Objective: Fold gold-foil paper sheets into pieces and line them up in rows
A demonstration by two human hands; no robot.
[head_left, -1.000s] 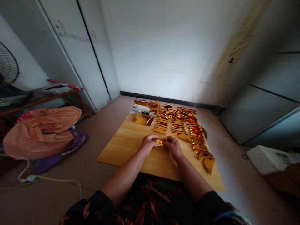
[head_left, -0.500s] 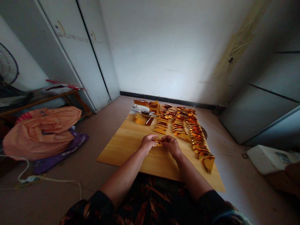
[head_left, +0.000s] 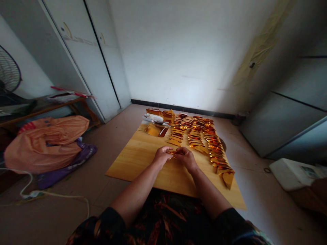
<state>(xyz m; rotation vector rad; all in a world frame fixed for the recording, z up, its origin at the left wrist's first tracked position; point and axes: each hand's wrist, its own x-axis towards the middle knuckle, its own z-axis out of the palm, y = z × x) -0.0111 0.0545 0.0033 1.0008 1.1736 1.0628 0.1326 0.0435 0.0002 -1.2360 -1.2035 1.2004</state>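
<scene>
Between my two hands is a small piece of shiny gold foil paper, partly covered by the fingers. My left hand pinches its left end, and my right hand grips the right end. Both hands are just above the wooden board. Past them, rows of folded gold foil pieces stand close together on the board's right half. A flat gold foil sheet or stack lies beyond my left hand, with a white packet behind it.
More gold foil bundles sit at the board's far edge. On the left floor lie an orange cloth or bag, a purple bag and a white cable. A white box stands at right. Cabinets line the left wall.
The foil piece between my fingers has tilted or been folded narrower, showing less of its surface. My hands have hardly shifted.
</scene>
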